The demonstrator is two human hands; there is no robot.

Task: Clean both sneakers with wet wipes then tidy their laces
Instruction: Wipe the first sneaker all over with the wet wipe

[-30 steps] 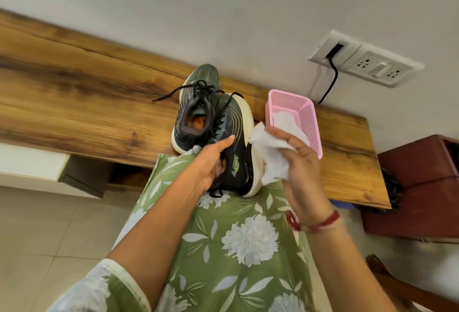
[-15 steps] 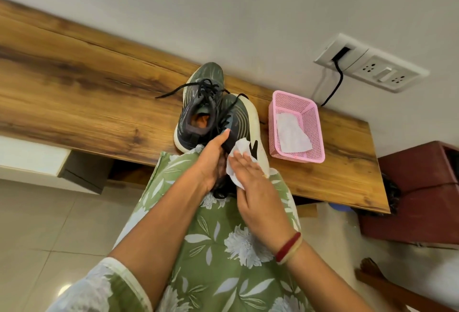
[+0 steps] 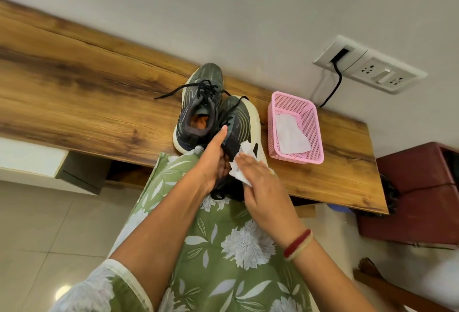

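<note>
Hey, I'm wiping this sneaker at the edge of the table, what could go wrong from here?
1. The held sneaker leans at the table edge, gripped only by your left hand; a hard push with the wet wipe under your right hand might tip it off.
2. Its lace dangles under your hands and could snag.

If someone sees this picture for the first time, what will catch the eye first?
In the middle, the left hand grips a dark sneaker over the front edge of the wooden shelf, while the right hand presses a white wipe against its side. Just right of it stands a pink basket with another wipe inside. A second sneaker with loose laces sits behind on the shelf.
</note>
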